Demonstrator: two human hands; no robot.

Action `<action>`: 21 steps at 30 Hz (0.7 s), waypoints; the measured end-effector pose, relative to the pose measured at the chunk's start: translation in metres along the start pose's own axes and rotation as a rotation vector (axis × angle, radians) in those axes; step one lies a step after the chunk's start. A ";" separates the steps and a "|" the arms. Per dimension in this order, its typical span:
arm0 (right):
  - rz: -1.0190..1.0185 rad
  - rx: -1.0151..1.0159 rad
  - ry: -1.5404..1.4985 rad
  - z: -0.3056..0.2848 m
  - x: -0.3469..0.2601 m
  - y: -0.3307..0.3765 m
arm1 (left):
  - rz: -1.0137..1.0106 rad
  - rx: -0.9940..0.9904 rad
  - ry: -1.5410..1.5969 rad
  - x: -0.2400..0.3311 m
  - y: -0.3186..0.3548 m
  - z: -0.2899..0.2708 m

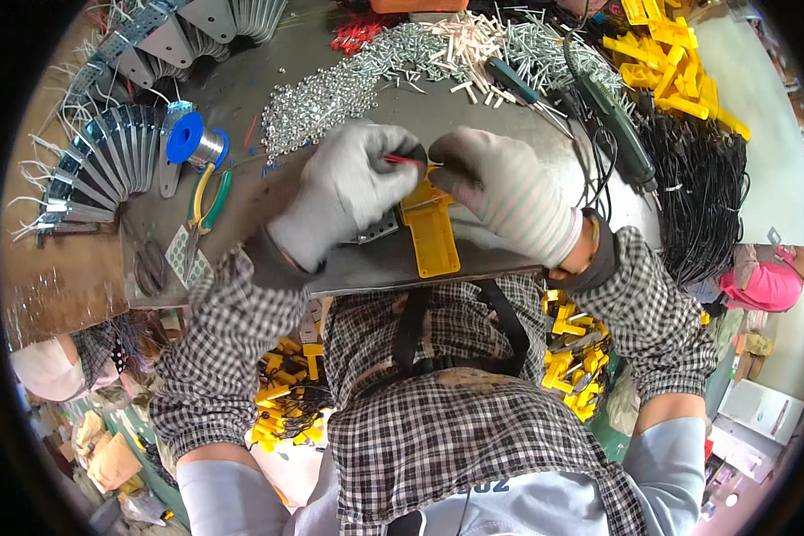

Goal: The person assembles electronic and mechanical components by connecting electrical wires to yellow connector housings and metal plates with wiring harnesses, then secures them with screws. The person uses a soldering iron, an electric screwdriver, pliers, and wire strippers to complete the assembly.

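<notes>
Grey knitted cloth gloves, matt; flat yellow plastic part (430, 228), smooth; heap of small bright metal screws (330, 98), glossy.

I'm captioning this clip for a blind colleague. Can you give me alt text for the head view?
Two grey-gloved hands meet over a yellow plastic part on a metal worktable: the left hand pinches a thin red wire, the right hand touches the part's top. Screws, pliers and a solder spool lie around.

likely workshop: screw heaps (366, 76), pliers (204, 210)
</notes>
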State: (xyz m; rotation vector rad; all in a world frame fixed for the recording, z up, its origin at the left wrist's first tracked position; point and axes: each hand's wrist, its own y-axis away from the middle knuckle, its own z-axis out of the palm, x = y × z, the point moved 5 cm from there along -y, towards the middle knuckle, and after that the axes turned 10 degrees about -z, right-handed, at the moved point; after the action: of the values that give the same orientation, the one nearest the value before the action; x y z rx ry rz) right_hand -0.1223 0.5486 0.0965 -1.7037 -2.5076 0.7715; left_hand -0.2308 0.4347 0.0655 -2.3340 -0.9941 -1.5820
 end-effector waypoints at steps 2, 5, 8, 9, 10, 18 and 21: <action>0.047 -0.012 0.190 -0.007 -0.008 -0.005 | -0.012 -0.068 0.150 0.000 0.004 0.001; 0.561 -0.041 -0.545 -0.002 0.014 -0.001 | 0.405 0.052 -0.242 0.030 0.009 -0.006; 0.811 -0.162 -0.870 0.002 0.011 0.001 | 0.566 0.202 -0.453 0.031 0.022 0.001; 0.330 0.052 -0.354 -0.003 0.014 0.004 | 0.316 0.128 -0.124 0.014 0.011 0.005; 0.322 0.036 -0.367 -0.003 0.013 0.003 | 0.155 -0.005 0.065 0.003 0.005 0.012; -0.081 -0.139 0.373 -0.011 -0.034 0.007 | 0.063 0.078 -0.021 -0.009 0.001 0.004; 0.012 -0.161 0.350 0.005 -0.028 0.024 | 0.002 0.051 -0.029 -0.014 0.001 0.007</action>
State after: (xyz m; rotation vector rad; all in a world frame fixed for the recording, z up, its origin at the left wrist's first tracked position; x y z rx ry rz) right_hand -0.0912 0.5290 0.0899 -1.7219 -2.3701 0.2459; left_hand -0.2277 0.4312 0.0508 -2.3293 -1.0257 -1.5077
